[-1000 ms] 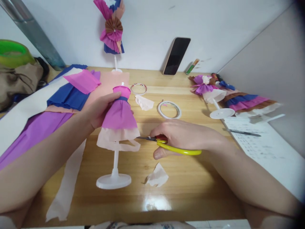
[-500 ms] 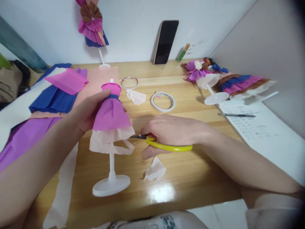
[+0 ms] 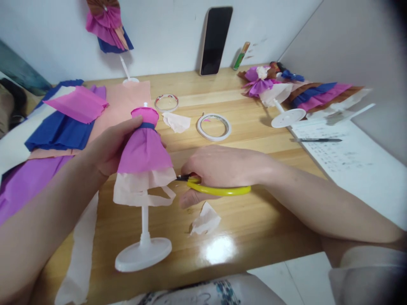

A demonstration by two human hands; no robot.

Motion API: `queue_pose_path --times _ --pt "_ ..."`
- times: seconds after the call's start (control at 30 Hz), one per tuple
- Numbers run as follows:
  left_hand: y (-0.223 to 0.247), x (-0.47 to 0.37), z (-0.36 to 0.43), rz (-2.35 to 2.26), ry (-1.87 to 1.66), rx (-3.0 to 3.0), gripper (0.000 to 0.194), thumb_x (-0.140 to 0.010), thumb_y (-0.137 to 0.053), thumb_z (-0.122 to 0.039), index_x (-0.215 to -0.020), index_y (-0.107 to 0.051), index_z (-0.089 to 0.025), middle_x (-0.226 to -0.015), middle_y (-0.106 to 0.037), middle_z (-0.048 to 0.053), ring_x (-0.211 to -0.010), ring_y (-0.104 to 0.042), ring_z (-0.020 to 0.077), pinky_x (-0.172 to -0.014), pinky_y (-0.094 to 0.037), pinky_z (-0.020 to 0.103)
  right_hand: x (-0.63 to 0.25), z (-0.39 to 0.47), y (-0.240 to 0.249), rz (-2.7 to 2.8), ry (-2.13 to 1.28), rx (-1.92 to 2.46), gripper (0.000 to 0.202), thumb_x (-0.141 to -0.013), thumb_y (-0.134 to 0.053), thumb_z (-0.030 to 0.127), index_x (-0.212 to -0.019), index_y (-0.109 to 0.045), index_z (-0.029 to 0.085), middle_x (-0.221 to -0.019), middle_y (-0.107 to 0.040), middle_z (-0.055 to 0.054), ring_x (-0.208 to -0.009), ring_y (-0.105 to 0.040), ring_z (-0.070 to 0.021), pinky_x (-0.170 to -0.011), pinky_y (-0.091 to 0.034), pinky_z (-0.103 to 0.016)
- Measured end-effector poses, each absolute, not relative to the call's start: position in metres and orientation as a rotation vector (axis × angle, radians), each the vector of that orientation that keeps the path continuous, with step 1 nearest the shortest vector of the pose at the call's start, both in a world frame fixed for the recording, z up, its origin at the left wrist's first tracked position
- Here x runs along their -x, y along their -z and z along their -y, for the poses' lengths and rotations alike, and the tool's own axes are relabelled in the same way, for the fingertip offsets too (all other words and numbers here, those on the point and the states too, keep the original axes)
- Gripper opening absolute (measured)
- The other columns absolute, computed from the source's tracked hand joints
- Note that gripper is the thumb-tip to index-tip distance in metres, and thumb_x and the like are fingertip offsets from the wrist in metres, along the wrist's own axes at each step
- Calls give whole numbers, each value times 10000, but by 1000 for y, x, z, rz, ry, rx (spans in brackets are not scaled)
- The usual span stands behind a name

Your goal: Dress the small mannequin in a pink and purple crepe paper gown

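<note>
scissors [image 3: 222, 191] right of dress [image 3: 144, 150]

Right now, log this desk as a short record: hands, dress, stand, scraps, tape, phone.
Left hand: grips the dress at its waist
Right hand: holds yellow-handled scissors, blades pointing toward the hem
Dress: pink top, blue band, purple skirt, pale hem, loose strip hanging
Stand: white, beneath the dress
Pale scraps: one nearer than the right hand, one farther
Tape roll: lies flat on the desk
Phone: leans against the wall
</note>
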State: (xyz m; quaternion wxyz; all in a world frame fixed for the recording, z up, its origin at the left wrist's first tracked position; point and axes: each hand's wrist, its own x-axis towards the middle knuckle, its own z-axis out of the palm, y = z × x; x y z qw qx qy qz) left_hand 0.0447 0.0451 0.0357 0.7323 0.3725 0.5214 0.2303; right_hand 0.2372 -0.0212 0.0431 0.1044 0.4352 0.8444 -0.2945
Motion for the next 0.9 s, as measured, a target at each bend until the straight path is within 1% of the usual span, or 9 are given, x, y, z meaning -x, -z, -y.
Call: queue_pose_path --times 0.1,0.17,0.2,0.3,0.4,0.53,0.67,0.8,0.9 --pt "-33 -44 -48 -1155 -465 -840 469 -969 -352 -362 -1199 -568 -14 -718 -723 52 -657 -702 167 -673 -568 273 -238 21 -40 -2491 920 -1287 471 -825 -546 609 -608 -554 191 -522 -534 24 -467 -456 -102 -440 -278 -233" --pt "-31 -45 -49 -1165 -452 -856 523 -980 -267 -369 -1252 -544 -19 -723 -715 29 -705 -711 174 -697 -563 279 -240 20 -36 -2518 942 -1281 519 -814 -535 653 -577 -519 192 -492 -499 36 -439 -431 -92 -425 -260 -230" --pt "-30 -45 -50 -1170 -457 -859 527 -982 -254 -366 -1265 -539 -24 -731 -716 26 -714 -711 174 -692 -561 273 -241 20 -34 -2536 947 -1278 542 -807 -532 672 -560 -497 191 -477 -477 42 -422 -410 -85 -417 -246 -228" --pt "-29 -46 -51 -1186 -514 -844 455 -983 -335 -326 -1270 -539 -38 -745 -731 44 -642 -698 153 -612 -558 233 -245 20 -30 -2588 945 -1276 555 -794 -553 674 -545 -454 188 -455 -429 59 -395 -353 -69 -411 -220 -226" --pt "-28 -46 -51 -1194 -540 -817 428 -991 -356 -296 -1270 -537 -27 -731 -734 69 -586 -682 147 -556 -554 228 -246 21 -29 -2625 952 -1276 504 -789 -581 640 -578 -483 193 -464 -431 68 -399 -345 -65 -429 -224 -226" --pt "-28 -45 -50 -1182 -536 -807 465 -998 -351 -313 -1312 -503 -4 -740 -736 83 -608 -688 160 -572 -562 246 -245 21 -31 -2583 931 -1281 491 -776 -586 647 -601 -514 194 -489 -482 56 -418 -366 -72 -445 -223 -228" --pt "-27 -44 -51 -1169 -530 -817 499 -998 -346 -320 -1357 -454 8 -742 -736 84 -616 -688 167 -583 -562 255 -245 21 -30 -2570 903 -1269 562 -783 -539 704 -561 -483 190 -480 -468 50 -421 -357 -75 -440 -219 -238" --pt "-28 -44 -51 -1134 -493 -826 559 -998 -314 -358 -1373 -412 45 -746 -737 105 -632 -692 190 -598 -567 281 -244 22 -31 -2545 915 -1277 557 -785 -550 684 -546 -470 187 -467 -464 51 -415 -360 -70 -431 -216 -232" --pt "-28 -44 -51 -1100 -481 -830 585 -991 -311 -388 -1354 -417 58 -751 -737 119 -644 -697 203 -598 -570 288 -243 22 -32 -2529 926 -1284 559 -796 -522 683 -544 -472 187 -464 -465 46 -415 -358 -70 -422 -209 -229"
